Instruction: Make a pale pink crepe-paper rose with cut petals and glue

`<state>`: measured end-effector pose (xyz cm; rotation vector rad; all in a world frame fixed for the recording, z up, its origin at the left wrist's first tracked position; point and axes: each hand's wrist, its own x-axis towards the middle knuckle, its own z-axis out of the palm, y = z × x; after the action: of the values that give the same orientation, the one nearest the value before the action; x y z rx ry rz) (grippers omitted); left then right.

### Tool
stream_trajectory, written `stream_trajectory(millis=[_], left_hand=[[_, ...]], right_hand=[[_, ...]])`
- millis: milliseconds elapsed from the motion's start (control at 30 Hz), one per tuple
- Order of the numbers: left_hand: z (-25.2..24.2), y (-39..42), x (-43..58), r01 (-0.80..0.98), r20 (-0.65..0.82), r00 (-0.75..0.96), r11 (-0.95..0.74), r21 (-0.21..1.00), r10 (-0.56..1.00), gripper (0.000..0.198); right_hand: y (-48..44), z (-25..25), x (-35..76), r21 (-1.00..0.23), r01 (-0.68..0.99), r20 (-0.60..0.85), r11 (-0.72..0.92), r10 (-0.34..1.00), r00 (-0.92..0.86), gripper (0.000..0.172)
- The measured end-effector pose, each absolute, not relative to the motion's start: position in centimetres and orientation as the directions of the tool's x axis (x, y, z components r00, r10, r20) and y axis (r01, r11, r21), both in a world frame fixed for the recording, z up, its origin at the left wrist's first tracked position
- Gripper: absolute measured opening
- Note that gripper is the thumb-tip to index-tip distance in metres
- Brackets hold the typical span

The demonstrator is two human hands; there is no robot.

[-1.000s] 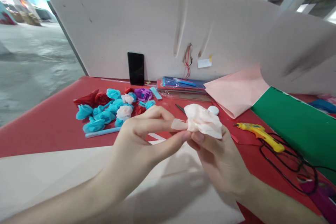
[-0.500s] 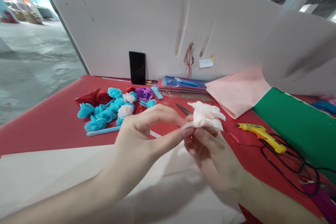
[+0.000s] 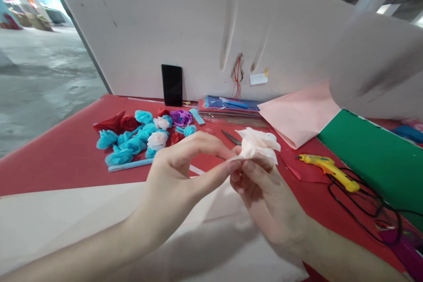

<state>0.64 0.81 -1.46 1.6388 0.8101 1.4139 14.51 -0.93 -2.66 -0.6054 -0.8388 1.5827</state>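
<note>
Item: pale pink paper flower (image 3: 259,144), petals ruffled, held above the red tabletop (image 3: 59,150), before a dark pointed blade (image 3: 231,137).
Right hand (image 3: 276,205): thumb and fingers pinched around the flower's base.
Left hand (image 3: 175,180): thumb and forefinger closed on a narrow paper tail (image 3: 236,158) at the base, fingertips just beside the right thumb.
Change: a second earlier the tail had shown broad and flat; it now appeared nearly edge-on, the bloom turned petals-outward. Judged meaning: work centred on the base, with the tail not yet fully taken in.
Adjacent, left: finished-looking blue paper flowers (image 3: 134,144).
Adjacent, right: yellow glue gun (image 3: 330,171), corded, in neither hand.
Below: white sheet (image 3: 82,216).
</note>
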Motion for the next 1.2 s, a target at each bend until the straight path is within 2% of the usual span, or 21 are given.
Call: stream_trajectory(millis=[133, 500, 800, 967, 1200], left_hand=[[-1.4, 0.8, 0.6, 0.005, 0.562, 0.164, -0.571, 0.821, 0.811, 0.012], [-1.5, 0.7, 0.5, 0.042, 0.661, 0.134, -0.671, 0.740, 0.738, 0.029], [-1.7, 0.8, 0.1, 0.111, 0.736, 0.161, -0.753, 0.648, 0.657, 0.034], [-1.2, 1.1, -0.1, 0.251, 0.808, 0.207, -0.828, 0.501, 0.552, 0.027], [-0.3, 1.0, -0.5, 0.433, 0.845, 0.316, -0.858, 0.277, 0.432, 0.023]], right_hand=[[-1.0, -2.7, 14.5, -0.787, -0.613, 0.050, -0.067, 0.984, -0.171, 0.006], [-1.0, -2.5, 14.3, -0.771, -0.626, -0.011, -0.114, 0.986, -0.166, 0.007], [-1.2, -2.7, 14.0, -0.748, -0.653, -0.005, -0.118, 0.985, -0.172, 0.008], [-1.3, -2.7, 14.0, -0.739, -0.664, -0.022, -0.118, 0.988, -0.151, 0.010], [-1.9, -2.4, 13.9, -0.714, -0.673, -0.127, -0.196, 0.980, -0.151, 0.017]])
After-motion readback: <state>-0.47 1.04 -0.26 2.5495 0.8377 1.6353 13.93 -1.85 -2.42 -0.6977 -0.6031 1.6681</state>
